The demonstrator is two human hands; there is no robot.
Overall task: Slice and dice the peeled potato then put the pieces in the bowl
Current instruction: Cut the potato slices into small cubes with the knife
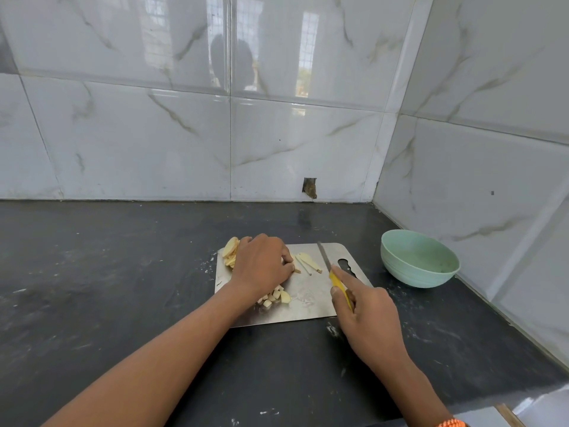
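A steel cutting board (308, 298) lies on the dark counter. My left hand (261, 265) rests on it with fingers curled over potato pieces, hiding what is under them. A stack of potato slices (231, 251) sits at the board's far left corner. Thin potato strips (308, 261) lie just right of my left fingertips. Diced potato cubes (275, 297) lie near my left wrist. My right hand (363, 315) grips a yellow-handled knife (324, 257), its blade pointing away, right of the strips. A mint green bowl (420, 258) stands to the right of the board.
The dark stone counter (107, 272) meets white marble-look tiled walls behind and on the right. A small hole in the tile (310, 188) sits at the back wall's base. The counter's front edge runs along the lower right.
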